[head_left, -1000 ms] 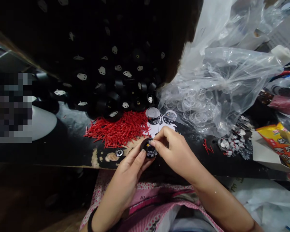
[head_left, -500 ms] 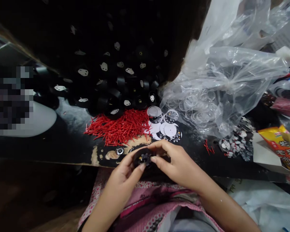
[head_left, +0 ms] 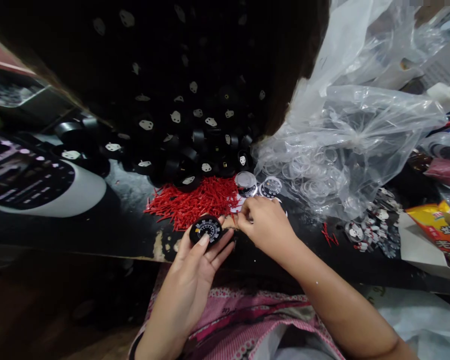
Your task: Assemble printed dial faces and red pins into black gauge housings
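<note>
A: Round black plastic dial with white scale (head_left: 206, 229): gripped in left hand (head_left: 195, 270), just above bench edge (head_left: 97, 250), no pointer fitted.

B: Right hand (head_left: 264, 227): pinching, seemingly, one needle beside heap of red plastic needles (head_left: 195, 200). Fitting outstanding.

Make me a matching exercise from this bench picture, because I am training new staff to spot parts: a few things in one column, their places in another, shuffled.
Things:
1. round black dial with white scale
2. heap of thin red plastic pointers
3. clear plastic bag of transparent rings
4. yellow printed packet

Places:
A. far right edge of the bench
B. held in the left hand
C. right of the black housings, behind the right hand
D. on the bench just beyond the dial

Pairs: 1-B, 2-D, 3-C, 4-A
</note>
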Available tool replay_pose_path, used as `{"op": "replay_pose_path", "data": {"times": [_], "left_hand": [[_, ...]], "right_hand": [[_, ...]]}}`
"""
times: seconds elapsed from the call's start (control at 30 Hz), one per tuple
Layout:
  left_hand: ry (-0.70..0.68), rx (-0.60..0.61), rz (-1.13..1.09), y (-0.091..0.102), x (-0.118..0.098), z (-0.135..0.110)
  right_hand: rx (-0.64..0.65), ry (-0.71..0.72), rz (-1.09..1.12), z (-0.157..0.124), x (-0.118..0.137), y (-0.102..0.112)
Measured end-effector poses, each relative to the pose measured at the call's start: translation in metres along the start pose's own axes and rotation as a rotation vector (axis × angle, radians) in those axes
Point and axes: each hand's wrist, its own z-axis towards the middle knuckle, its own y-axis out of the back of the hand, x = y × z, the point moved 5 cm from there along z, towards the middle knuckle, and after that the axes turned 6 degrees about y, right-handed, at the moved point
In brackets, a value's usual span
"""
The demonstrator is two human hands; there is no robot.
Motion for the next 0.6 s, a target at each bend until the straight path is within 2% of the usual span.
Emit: {"op": "replay_pose_path", "data": {"times": [0.13,0.33,0.53,0.6], "left_hand": [[-0.019,0.007,0.006,-0.004,-0.003,0.002],[-0.041,0.008,0.048,-0.004,-0.003,0.0],[0.099,0.038,-0.068,-0.007,-0.001,0.004],[0.073,0.031,-0.057,-0.008,-0.003,0.004]], "right_hand": [[-0.009,-0.034,0.049,-0.003,-0.006,0.003],[-0.008,0.028,-0.104,0.008,0.009,0.004],[-0.006,-0.036,0.168,-0.003,-0.004,0.007],[-0.018,-0.068,0.149,-0.008,-0.01,0.009]]}}
